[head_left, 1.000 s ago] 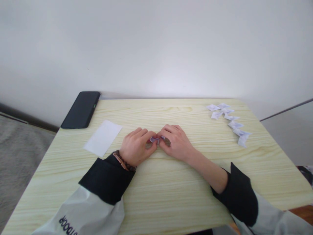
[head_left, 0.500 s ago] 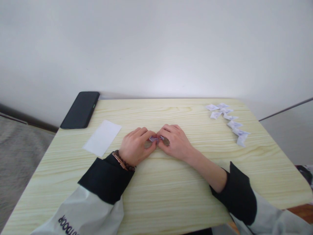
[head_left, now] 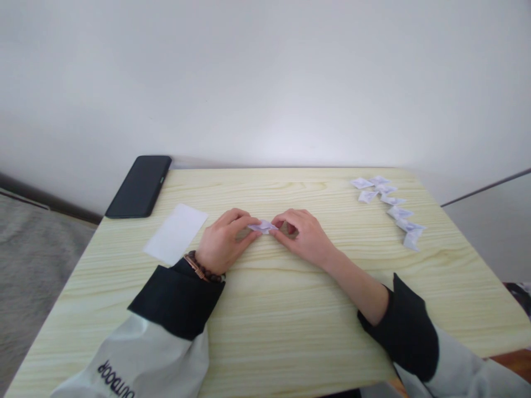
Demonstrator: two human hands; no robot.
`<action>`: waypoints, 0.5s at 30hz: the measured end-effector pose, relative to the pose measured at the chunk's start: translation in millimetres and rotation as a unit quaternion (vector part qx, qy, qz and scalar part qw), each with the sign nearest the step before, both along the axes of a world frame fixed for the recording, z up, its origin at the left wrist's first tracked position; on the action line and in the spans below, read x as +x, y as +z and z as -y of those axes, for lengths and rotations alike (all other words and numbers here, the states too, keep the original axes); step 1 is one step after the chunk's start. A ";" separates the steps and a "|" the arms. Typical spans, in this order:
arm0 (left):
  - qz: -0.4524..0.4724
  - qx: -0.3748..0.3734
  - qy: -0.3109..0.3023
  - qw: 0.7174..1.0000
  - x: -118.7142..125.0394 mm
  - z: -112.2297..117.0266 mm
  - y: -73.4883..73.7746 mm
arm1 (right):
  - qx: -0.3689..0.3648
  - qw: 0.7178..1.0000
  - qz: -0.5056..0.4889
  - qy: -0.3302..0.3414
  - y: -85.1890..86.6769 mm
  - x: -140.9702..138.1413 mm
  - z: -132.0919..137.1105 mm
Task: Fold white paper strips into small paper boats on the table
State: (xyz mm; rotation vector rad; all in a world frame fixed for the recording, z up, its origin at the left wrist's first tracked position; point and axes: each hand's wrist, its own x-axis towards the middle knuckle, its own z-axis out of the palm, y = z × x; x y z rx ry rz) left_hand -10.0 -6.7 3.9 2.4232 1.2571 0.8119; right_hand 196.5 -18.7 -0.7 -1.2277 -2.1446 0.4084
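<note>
A small folded paper piece, white with purple print, is held just above the middle of the light wooden table. My left hand pinches its left end with fingers curled. Its right end sits in the closed fingertips of my right hand. Both hands rest on the tabletop, close together. A beaded bracelet is on my left wrist.
A white paper sheet lies left of my hands. A black phone overhangs the far left corner. Several folded paper pieces lie in a curved row at the far right. A white wall stands behind the table.
My hands have drawn slightly apart, and the paper piece now shows stretched out longer and flatter between the fingertips. Before it was bunched and mostly hidden.
</note>
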 end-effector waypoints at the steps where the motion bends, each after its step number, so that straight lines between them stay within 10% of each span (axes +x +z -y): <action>1: 0.006 -0.012 0.001 1.000 -0.7 -0.9 0.4 | -0.005 1.000 -0.008 -0.006 -0.2 0.8 -0.7; 15: 0.077 -0.036 0.063 0.994 -4.7 -2.3 4.8 | -0.094 0.986 -0.128 -0.045 -0.4 7.0 -5.4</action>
